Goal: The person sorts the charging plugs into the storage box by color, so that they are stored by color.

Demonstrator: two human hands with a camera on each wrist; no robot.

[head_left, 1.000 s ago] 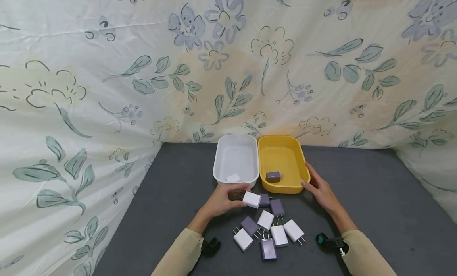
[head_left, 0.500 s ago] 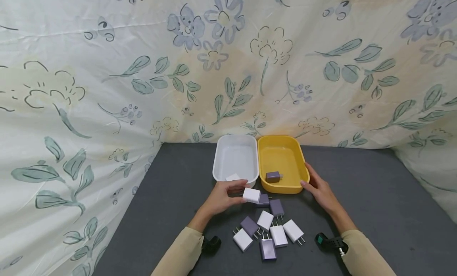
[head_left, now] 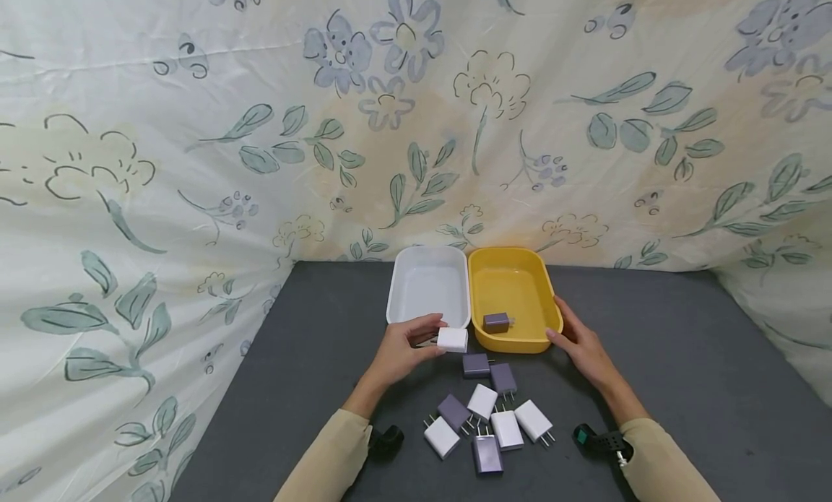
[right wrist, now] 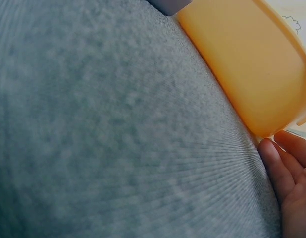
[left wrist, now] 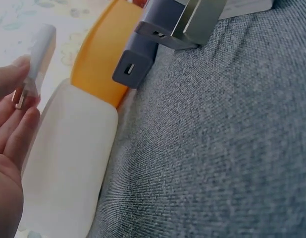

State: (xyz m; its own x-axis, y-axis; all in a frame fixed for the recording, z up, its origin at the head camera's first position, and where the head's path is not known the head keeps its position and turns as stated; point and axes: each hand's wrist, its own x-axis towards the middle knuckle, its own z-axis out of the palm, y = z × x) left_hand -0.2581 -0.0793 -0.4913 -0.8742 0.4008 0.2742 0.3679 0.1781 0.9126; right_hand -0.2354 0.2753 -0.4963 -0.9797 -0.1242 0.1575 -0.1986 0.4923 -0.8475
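My left hand (head_left: 401,350) pinches a white wall charger (head_left: 452,340) by its prong end, between thumb and fingers. In the head view the charger overlaps the front rim of the white tub (head_left: 429,253); in the left wrist view the same charger (left wrist: 43,49) points up, its metal prongs by the fingers. My right hand (head_left: 585,347) rests at the front right corner of the yellow tub (head_left: 555,307), thumb at the front and fingers along the side. One purple charger (head_left: 496,323) lies inside the yellow tub. The lower part of the white tub is hidden behind my left hand.
In front of the tubs, several white and purple chargers lie loose on the dark grey cloth, among them a purple one (head_left: 476,365), a white one (head_left: 534,420) and a shiny purple one (head_left: 487,453). A flowered curtain (head_left: 416,126) hangs right behind the tubs.
My left hand has lifted the white charger a little, up and left, from beside the purple chargers toward the white tub's front rim. The right hand has stayed at the yellow tub.
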